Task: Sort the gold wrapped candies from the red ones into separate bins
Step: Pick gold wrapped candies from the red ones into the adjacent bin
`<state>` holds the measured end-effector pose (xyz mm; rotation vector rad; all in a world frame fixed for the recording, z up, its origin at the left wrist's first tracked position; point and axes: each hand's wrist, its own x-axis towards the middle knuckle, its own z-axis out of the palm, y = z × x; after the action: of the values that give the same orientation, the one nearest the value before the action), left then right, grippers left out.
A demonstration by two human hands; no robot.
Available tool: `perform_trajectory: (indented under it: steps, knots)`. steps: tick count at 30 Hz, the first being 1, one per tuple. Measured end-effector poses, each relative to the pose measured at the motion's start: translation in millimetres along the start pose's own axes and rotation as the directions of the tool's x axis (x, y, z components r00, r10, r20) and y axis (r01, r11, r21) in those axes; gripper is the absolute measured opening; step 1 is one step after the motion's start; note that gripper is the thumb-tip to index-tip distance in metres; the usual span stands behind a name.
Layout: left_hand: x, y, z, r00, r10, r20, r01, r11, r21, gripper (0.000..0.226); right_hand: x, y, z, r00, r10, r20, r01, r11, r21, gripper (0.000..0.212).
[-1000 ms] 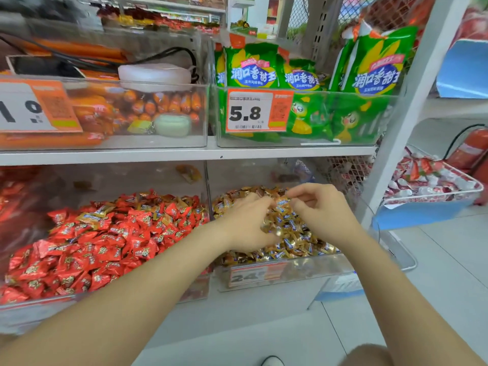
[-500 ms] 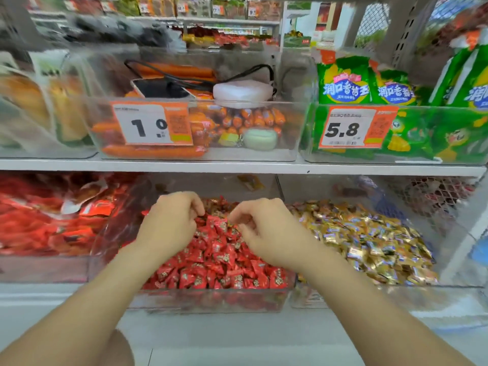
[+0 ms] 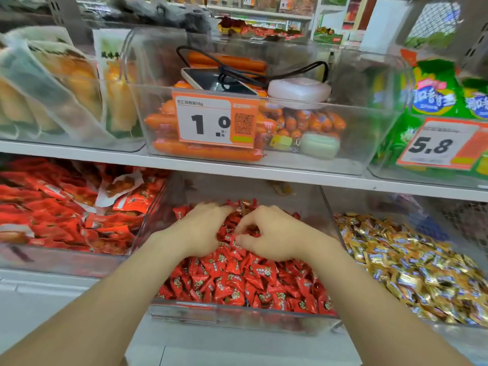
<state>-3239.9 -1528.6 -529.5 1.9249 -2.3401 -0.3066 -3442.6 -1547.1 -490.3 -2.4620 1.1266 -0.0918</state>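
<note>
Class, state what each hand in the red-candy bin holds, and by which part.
Right hand seems to pinch a red wrapped candy between thumb and forefinger; which part is unclear. Left hand: too blurred to tell.

Glossy red candies (image 3: 237, 281), gold candies (image 3: 412, 262) with blue flecks, orange sausages (image 3: 206, 151), orange-and-white price tag (image 3: 203, 122).

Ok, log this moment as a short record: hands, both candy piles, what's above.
left hand: over the red candies, fingers reaching into the pile; grip unclear
right hand: on the same pile, fingers curled, thumb near forefinger; hold unclear
red bin: clear-walled, front and centre
gold candies: heaped right of the red bin, no hand on them
above: orange sausages behind a 1.0 price tag
</note>
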Motion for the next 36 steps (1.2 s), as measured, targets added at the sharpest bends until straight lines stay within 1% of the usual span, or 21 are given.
perform_trajectory:
  steps: [1,2,3,4,5,6,7,10,12,14,17,19,20,22,24,25,27,30,32,34,36]
  knots:
    - [0.2,-1.7,-0.6,1.000,-0.006,-0.023,0.006,1.000,0.000,0.070,-1.8,1.5,-3.4,1.000,0.019,-0.020,-0.017,0.996,0.084,0.024]
    - [0.2,-3.1,-1.4,0.999,-0.009,-0.042,0.009,1.000,0.000,0.062,-2.9,4.4,-5.6,0.997,0.054,-0.049,-0.043,0.978,0.205,0.023]
    - [0.0,-4.0,-2.3,0.999,-0.014,-0.052,0.014,1.000,-0.001,0.054,-3.2,7.5,-6.4,0.990,0.110,-0.088,-0.078,0.948,0.308,0.025]
    - [-0.4,-4.6,-3.4,0.999,-0.022,-0.047,0.022,1.000,-0.005,0.047,-1.7,13.0,-5.1,0.975,0.175,-0.135,-0.114,0.922,0.370,0.029]
    - [-1.5,-4.8,-4.8,0.999,-0.038,-0.030,0.038,0.999,-0.015,0.041,0.0,19.0,-3.9,0.958,0.222,-0.184,-0.143,0.920,0.364,0.034]
    - [-2.5,-4.6,-6.0,0.998,-0.058,-0.016,0.057,0.998,-0.028,0.037,2.5,26.3,-2.2,0.946,0.244,-0.214,-0.168,0.932,0.321,0.039]
    - [-3.5,-5.1,-6.4,0.997,-0.077,-0.008,0.076,0.996,-0.041,0.036,3.3,30.1,-1.9,0.945,0.250,-0.211,-0.189,0.944,0.271,0.044]
    - [-7.3,-6.4,-6.5,0.996,-0.092,-0.006,0.091,0.995,-0.042,0.044,1.9,33.5,-3.0,0.970,0.232,-0.071,-0.220,0.965,0.145,0.065]
    - [-9.4,-6.8,-6.2,0.995,-0.096,-0.001,0.096,0.995,-0.034,0.051,1.0,26.9,-3.2,0.979,0.201,0.020,-0.202,0.979,0.040,0.081]
    - [-12.4,-4.2,-9.0,0.995,-0.096,-0.008,0.095,0.994,-0.047,0.054,3.6,22.4,2.1,0.982,0.186,0.037,-0.186,0.982,0.013,0.090]
    - [-20.0,3.5,-15.9,0.998,-0.064,-0.029,0.061,0.993,-0.103,0.056,13.3,26.8,6.2,0.983,0.184,-0.007,-0.184,0.983,0.008,0.079]
    - [-25.5,9.4,-20.1,0.997,-0.076,-0.032,0.068,0.979,-0.190,0.053,19.0,29.2,3.7,0.980,0.192,0.055,-0.191,0.981,-0.033,0.073]
    - [-27.6,12.3,-21.8,0.995,-0.088,-0.037,0.076,0.966,-0.248,0.050,21.7,31.4,2.2,0.977,0.194,0.087,-0.190,0.980,-0.062,0.066]
    - [-29.9,17.6,-23.6,0.990,-0.104,-0.098,0.064,0.935,-0.350,0.043,25.6,36.0,0.5,0.980,0.176,0.089,-0.166,0.980,-0.106,0.048]
    - [-32.4,23.5,-25.2,0.976,-0.127,-0.176,0.047,0.914,-0.403,0.037,27.4,41.5,2.9,0.985,0.166,0.046,-0.160,0.981,-0.109,0.037]
    - [-33.3,26.3,-25.3,0.968,-0.138,-0.208,0.045,0.916,-0.398,0.031,27.9,43.5,4.2,0.986,0.167,0.029,-0.163,0.981,-0.110,0.034]
    - [-33.7,30.9,-23.6,0.953,-0.148,-0.266,0.054,0.943,-0.328,0.021,28.1,44.9,5.1,0.987,0.162,0.002,-0.161,0.980,-0.116,0.028]
    - [-28.7,36.5,-15.0,0.955,-0.076,-0.286,0.010,0.975,-0.224,0.012,25.3,44.2,2.0,0.988,0.139,-0.064,-0.143,0.988,-0.058,0.019]
    - [-22.2,37.9,-7.0,0.976,-0.002,-0.220,-0.031,0.989,-0.146,0.011,18.2,41.9,-2.8,0.981,0.137,-0.134,-0.136,0.991,0.016,0.018]
    - [-16.0,38.0,-0.7,0.991,0.065,-0.118,-0.074,0.995,-0.073,0.025,8.5,39.6,-7.7,0.967,0.156,-0.199,-0.147,0.987,0.062,0.020]
    - [-11.8,38.3,0.9,0.993,0.092,-0.067,-0.094,0.995,-0.038,0.031,0.0,39.7,-11.1,0.944,0.204,-0.259,-0.171,0.974,0.147,0.021]
